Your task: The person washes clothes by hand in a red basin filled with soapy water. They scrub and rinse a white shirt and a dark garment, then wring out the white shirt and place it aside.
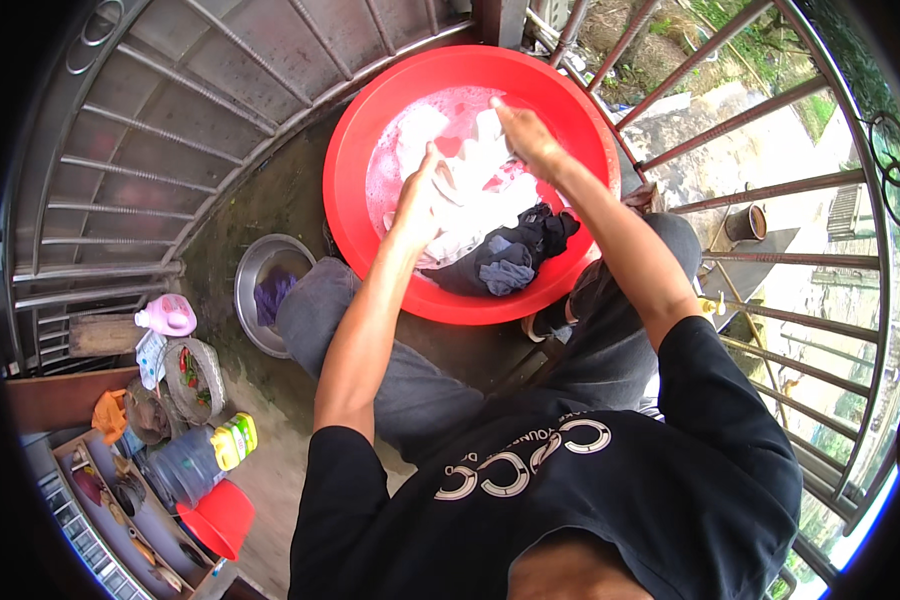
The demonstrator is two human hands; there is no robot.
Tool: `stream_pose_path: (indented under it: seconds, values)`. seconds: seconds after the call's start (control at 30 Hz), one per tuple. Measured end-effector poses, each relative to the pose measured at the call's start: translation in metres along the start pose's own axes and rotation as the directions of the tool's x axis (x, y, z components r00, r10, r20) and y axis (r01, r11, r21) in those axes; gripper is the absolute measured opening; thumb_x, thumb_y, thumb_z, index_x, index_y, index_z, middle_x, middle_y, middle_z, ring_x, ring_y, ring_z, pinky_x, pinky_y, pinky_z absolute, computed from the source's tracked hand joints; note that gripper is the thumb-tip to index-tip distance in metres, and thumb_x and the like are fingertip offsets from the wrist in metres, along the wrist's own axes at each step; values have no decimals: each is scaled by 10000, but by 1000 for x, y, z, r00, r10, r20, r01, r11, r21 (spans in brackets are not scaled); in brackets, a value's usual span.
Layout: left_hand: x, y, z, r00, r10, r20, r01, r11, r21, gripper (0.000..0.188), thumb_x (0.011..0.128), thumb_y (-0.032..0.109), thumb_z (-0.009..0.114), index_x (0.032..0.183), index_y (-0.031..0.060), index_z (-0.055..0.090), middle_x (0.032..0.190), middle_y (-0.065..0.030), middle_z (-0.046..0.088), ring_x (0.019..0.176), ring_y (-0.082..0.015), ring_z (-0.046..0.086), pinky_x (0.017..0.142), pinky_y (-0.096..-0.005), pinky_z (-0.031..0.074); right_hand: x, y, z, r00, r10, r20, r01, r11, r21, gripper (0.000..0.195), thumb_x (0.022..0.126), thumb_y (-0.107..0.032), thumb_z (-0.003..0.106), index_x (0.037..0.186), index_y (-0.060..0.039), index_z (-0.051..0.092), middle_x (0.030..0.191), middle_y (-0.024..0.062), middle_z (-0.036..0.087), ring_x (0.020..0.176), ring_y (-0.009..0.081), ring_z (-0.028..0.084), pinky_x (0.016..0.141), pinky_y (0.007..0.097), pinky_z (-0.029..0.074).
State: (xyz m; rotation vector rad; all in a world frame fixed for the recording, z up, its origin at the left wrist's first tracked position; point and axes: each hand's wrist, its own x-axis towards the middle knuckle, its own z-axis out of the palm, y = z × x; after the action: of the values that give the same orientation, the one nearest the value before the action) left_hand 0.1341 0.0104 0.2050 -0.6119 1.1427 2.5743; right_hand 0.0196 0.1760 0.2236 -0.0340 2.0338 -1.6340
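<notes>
A large red plastic basin (pixel 352 247) stands on the floor before my knees, with sudsy water (pixel 450 105) in it. Both of my hands grip a white garment (pixel 472 169) above the water. My left hand (pixel 420 195) holds it on the near left, thumb pointing up. Farther off to the right, my right hand (pixel 525 135) has another part of the same cloth, its thumb raised. Bright glare hides the garment's exact shape. Dark wet clothes (pixel 487 262) lie heaped at the basin's near side, a blue-grey cloth (pixel 506 276) on top.
Left of my knee stands a metal basin (pixel 251 330) holding purple cloth (pixel 272 294). A pink detergent jug (pixel 171 315), a wire basket (pixel 214 382), a clear water jug (pixel 184 465), a yellow bottle (pixel 236 441) and a red bucket (pixel 221 521) are farther left. Metal railings (pixel 802 261) run along the right.
</notes>
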Motion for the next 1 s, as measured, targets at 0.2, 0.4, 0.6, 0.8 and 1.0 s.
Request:
stream_pose_path:
  seconds: [0.2,0.4,0.6,0.8,1.0]
  values:
    - [-36,12,15,991,84,100,-116,917,382,242,886,174,578,1046,-6,572,915,-71,633,767,-89,608,634,-221,502,-21,-36,-52,979,-158,131,57,820,570,260,910,-322,558,954,-68,590,824,-10,617,696,86,586,572,223,486]
    - [-65,14,29,952,265,152,-303,877,372,263,780,-36,596,1034,-7,537,902,-48,606,807,-97,595,722,-221,480,-43,-16,-85,900,-315,300,111,833,542,129,861,-123,623,960,-71,559,876,-12,608,807,76,583,726,220,482]
    - [-91,13,40,921,342,186,-386,862,329,406,725,-82,602,1102,13,489,1042,-66,580,1004,-156,561,891,-280,440,-70,-6,-87,894,-372,247,139,758,638,112,862,-112,618,948,-96,548,858,-20,598,794,83,582,745,243,486]
    - [-101,9,53,933,327,148,-353,909,220,311,737,-16,549,1044,24,511,931,-68,599,872,-167,592,775,-277,477,-76,4,-75,896,-396,202,159,710,686,107,891,-170,584,925,-85,529,815,-25,580,749,80,573,698,238,486]
    - [-93,-3,59,949,308,71,-313,947,75,207,828,84,526,1029,33,531,869,-72,612,792,-163,606,651,-277,492,-75,-15,-70,926,-374,58,288,797,531,86,908,-150,539,928,-80,494,723,-22,529,586,70,513,507,216,434]
